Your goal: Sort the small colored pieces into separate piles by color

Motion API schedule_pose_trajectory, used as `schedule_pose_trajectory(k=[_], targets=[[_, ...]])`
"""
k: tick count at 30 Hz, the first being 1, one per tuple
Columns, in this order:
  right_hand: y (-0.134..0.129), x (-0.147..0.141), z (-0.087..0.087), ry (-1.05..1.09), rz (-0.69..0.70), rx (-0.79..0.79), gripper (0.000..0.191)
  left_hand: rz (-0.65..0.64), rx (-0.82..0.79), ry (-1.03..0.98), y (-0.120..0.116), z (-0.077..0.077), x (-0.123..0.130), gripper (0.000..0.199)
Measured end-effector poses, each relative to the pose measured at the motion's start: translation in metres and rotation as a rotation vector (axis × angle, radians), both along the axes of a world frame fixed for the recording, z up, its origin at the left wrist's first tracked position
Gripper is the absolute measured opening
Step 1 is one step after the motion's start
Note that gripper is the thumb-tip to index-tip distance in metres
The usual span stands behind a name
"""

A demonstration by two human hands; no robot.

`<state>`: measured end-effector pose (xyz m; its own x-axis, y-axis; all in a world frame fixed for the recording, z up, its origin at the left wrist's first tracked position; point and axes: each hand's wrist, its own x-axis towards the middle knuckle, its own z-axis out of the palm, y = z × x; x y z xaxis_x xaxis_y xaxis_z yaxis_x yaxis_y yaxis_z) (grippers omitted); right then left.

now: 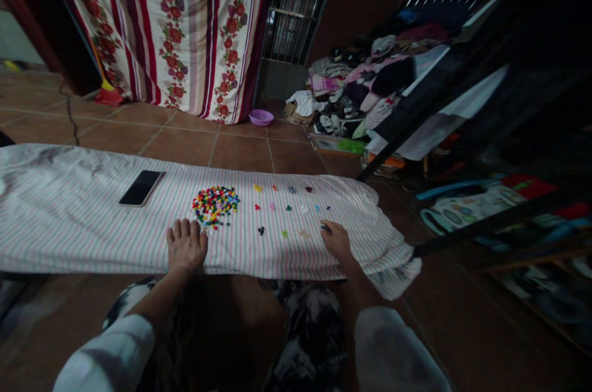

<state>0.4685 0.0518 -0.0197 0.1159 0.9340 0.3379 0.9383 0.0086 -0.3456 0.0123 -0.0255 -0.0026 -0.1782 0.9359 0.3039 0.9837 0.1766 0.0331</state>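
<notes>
My left hand (186, 246) lies flat on the striped cloth (106, 238), fingers stretched out, just below a round pile of small multicoloured plastic pieces (215, 204). At the right, my right hand (336, 239) pinches a small dark piece (326, 228) between thumb and fingers, low over the cloth. Small groups sorted by colour sit in rows between the hands: yellow pieces (258, 188), red pieces (257, 208), pink pieces (272, 206), black pieces (261, 230), lime green pieces (284, 233), beige pieces (305, 233) and several others. Their exact shape is too small to make out.
A phone (142, 188) lies on the cloth, left of the pile. Beyond the cloth-covered surface are a flowered curtain (171, 28), a purple basin (261, 118), a red dustpan (109, 95) and a heap of clothes (365, 84). Dark metal bars (499, 219) stand at the right.
</notes>
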Motion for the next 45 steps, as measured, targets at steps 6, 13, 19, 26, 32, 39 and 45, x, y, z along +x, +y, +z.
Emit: schedule_pose_trajectory(k=[6,13,19,26,32,39,45], targets=[[-0.004,-0.010,0.008,-0.022,-0.005,0.046,0.032,0.009,-0.021,-0.035,0.000,0.002,0.000,0.049],[-0.005,-0.063,0.040,0.082,0.001,0.174,0.037,0.014,-0.025,-0.082,0.000,0.005,0.001,0.051],[-0.019,-0.173,0.050,0.306,0.362,0.051,0.033,0.007,-0.030,-0.114,0.000,0.004,0.000,0.050],[-0.038,-0.284,0.031,0.340,0.690,-0.158,0.029,-0.001,-0.042,-0.143,0.000,0.003,-0.001,0.051],[-0.035,-0.323,0.029,0.162,0.626,-0.276,0.031,-0.051,-0.064,-0.147,-0.003,-0.001,-0.011,0.054],[-0.033,-0.334,0.038,0.113,0.591,-0.315,0.027,-0.167,-0.071,-0.200,-0.010,-0.006,-0.035,0.046],[-0.031,-0.350,0.041,0.052,0.521,-0.331,0.024,-0.170,-0.106,-0.214,-0.012,-0.009,-0.037,0.050]])
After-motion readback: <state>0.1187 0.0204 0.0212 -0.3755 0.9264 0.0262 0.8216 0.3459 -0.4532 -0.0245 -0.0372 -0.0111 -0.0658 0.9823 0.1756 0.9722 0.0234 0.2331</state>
